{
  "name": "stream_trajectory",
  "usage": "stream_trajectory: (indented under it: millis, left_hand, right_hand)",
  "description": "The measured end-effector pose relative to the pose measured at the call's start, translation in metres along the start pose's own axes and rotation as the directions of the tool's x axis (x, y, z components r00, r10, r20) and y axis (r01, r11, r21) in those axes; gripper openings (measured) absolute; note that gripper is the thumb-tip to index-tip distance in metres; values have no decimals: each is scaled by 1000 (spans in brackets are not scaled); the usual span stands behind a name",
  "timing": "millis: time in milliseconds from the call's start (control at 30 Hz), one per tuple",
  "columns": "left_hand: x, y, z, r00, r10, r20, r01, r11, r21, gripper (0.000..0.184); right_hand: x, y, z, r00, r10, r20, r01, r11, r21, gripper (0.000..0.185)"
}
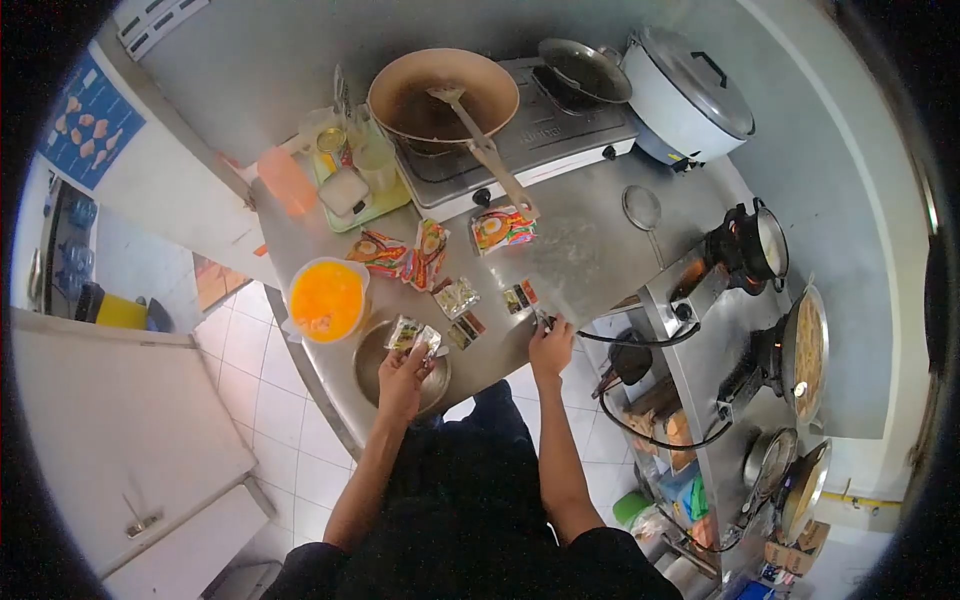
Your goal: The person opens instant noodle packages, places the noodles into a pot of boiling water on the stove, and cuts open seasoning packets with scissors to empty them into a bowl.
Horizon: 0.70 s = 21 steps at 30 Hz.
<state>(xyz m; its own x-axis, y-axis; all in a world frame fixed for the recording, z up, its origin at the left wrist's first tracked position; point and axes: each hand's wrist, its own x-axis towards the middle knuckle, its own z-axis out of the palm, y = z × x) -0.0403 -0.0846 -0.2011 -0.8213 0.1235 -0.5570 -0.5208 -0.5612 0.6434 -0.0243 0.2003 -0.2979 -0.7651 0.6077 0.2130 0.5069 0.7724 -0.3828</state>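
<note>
My left hand point(403, 378) holds a silver seasoning sachet point(413, 337) over a round metal bowl point(372, 367). Near the table's front edge, my right hand point(551, 350) is closed around a small dark item, too small to name. Just beyond it lies another small packet point(520, 296). Between the hands are a silver sachet point(457, 297) and a dark sachet pair point(466, 330). Noodle packets point(427, 252) lie farther back, one point(502, 230) near the stove. A tub of orange liquid point(327, 300) stands left of the bowl.
A wok point(444, 95) with a spatula point(487, 155) sits on the gas stove point(530, 150). A rice cooker point(690, 95) stands back right, a strainer point(641, 207) before it. More burners and pans point(806, 355) line the right. A black hose point(640, 343) curves beside my right hand.
</note>
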Motion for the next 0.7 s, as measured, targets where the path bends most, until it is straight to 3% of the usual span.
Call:
stream_trajectory:
  millis: [67, 167, 233, 267, 300, 333, 400, 433, 467, 533, 567, 600, 633, 667, 700]
  left_hand:
    - [3, -2, 0, 1000, 8, -21, -8, 1000, 1, 25]
    - [6, 1, 9, 1000, 17, 3, -16, 998, -58, 25]
    - [7, 3, 9, 1000, 5, 23, -4, 999, -35, 26]
    - [6, 3, 8, 1000, 11, 6, -11, 999, -43, 26]
    - [7, 5, 8, 1000, 17, 14, -16, 999, -30, 27]
    - [7, 7, 8, 1000, 20, 23, -20, 1000, -17, 28]
    - [12, 9, 6, 999, 29, 25, -28, 999, -25, 30]
    - [12, 9, 4, 996, 72, 58, -72, 997, -4, 32]
    - [11, 7, 1, 990, 114, 87, -116, 993, 16, 34]
    - [5, 11, 3, 989, 136, 62, -135, 991, -21, 36]
    - [2, 13, 1, 986, 158, 58, -156, 987, -39, 37]
    - [2, 12, -4, 987, 157, 41, -155, 987, -48, 37]
    - [0, 10, -12, 989, 139, 55, -140, 990, 14, 37]
    - [-1, 10, -18, 990, 120, 73, -126, 989, 81, 38]
    - [-5, 14, -18, 992, 121, 46, -126, 984, 125, 38]
  right_hand:
    - [-2, 10, -2, 999, 38, 32, -37, 999, -18, 51]
    - [-3, 18, -8, 990, -39, 137, 24, 994, 105, 45]
    - [0, 25, -11, 910, 43, 413, -102, 987, 121, 38]
    - [-3, 31, -14, 905, 30, 425, -90, 988, 123, 38]
    - [-11, 44, -13, 758, 250, 602, -628, 528, 572, 34]
    - [-22, 53, -14, 520, 224, 824, -769, -299, 566, 30]
    - [-43, 44, -49, 386, 138, 912, -697, -604, 387, 28]
    - [-52, 22, -80, 380, 3, 925, -727, -617, 301, 29]
    - [-64, -2, -105, 361, -133, 923, -759, -617, 208, 29]
    - [-86, -12, -113, 386, -368, 846, -906, -324, 273, 35]
    - [-91, -40, -127, 400, -324, 857, -906, 1, 423, 41]
    - [-95, -71, -140, 428, -291, 856, -795, 328, 510, 48]
    - [-104, -88, -141, 414, -291, 863, -799, 338, 497, 48]
    - [-114, -102, -139, 488, -332, 807, -549, 603, 580, 48]
    - [-120, -114, -138, 537, -400, 742, -223, 782, 583, 50]
